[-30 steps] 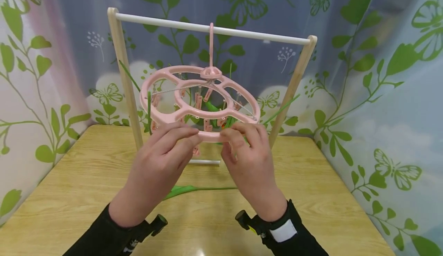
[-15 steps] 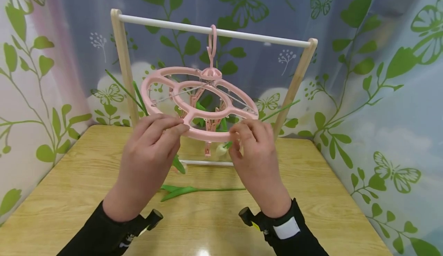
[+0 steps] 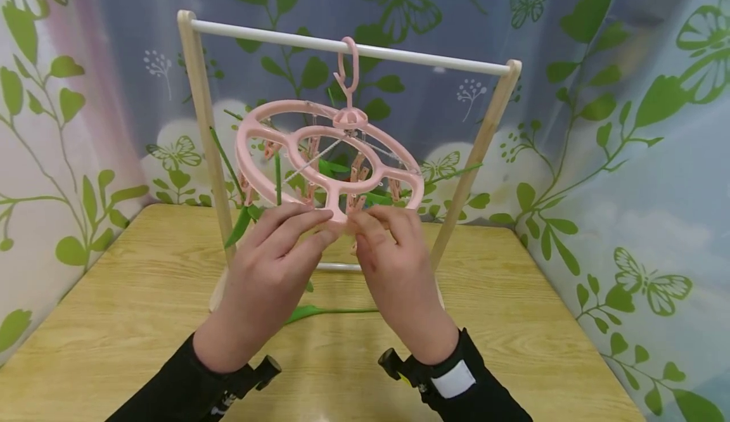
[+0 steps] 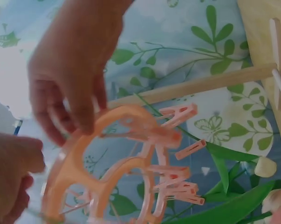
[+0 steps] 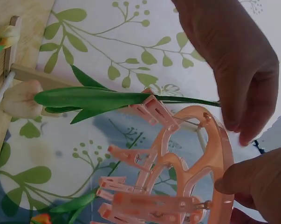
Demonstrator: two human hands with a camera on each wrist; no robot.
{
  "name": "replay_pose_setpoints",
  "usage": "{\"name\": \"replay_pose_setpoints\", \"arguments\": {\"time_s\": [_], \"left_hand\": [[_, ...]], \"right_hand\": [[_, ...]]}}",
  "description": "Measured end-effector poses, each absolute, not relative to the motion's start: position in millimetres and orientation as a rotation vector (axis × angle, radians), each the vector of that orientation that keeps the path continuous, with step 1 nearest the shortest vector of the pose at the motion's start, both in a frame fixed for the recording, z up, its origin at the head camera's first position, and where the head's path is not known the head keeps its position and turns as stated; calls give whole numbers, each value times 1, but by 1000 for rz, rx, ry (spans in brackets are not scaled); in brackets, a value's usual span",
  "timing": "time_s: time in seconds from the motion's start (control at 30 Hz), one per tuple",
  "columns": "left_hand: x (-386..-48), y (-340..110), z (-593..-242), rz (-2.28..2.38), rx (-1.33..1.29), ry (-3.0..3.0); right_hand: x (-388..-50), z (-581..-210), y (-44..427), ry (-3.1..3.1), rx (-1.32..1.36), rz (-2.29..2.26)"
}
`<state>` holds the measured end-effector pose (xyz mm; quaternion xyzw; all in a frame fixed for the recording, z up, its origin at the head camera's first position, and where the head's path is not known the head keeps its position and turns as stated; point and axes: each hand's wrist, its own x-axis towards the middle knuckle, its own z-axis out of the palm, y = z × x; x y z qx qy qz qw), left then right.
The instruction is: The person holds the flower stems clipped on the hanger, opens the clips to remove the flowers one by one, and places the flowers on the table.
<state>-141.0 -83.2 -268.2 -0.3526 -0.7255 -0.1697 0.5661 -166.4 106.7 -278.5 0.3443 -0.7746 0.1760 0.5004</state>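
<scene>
A pink round clip hanger (image 3: pixel 245 156) hangs by its hook from a white rail (image 3: pixel 268 35), its ring tilted toward me. Several pink clothespins (image 4: pixel 191 149) dangle below, and tulips clipped among them show green leaves (image 5: pixel 89 98); one white tulip head (image 5: pixel 21 99) is in the right wrist view. My right hand (image 3: pixel 399 263) pinches the near rim between thumb and fingers. Close beside it, my left hand (image 3: pixel 270 270) reaches toward the same rim; both wrist views show its fingertips just off the edge. The fingers partly hide the near rim.
Wooden posts (image 3: pixel 205 111) hold the rail on both sides, standing on a wood-grain table (image 3: pixel 513 320). A loose green stem with a leaf (image 3: pixel 302 312) lies on the table behind my hands. A leaf-patterned curtain (image 3: pixel 616 124) surrounds the back and sides.
The hanger has turned, its near spoke shifting rightward, and its hook has swivelled. My hands spread apart half a second ago and have since come back together at the near rim.
</scene>
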Motion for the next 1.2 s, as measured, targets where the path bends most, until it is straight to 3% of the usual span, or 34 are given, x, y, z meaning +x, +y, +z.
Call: {"name": "replay_pose_setpoints", "arguments": {"time_s": [0.53,1.2], "left_hand": [[-157,-118,-258,-484,-683,-1751],[-148,-94,-266,-402,-768,-1688]], "right_hand": [[-180,-274,121,-1835,777,443],[-175,-279,111,-1758,816,446]]}}
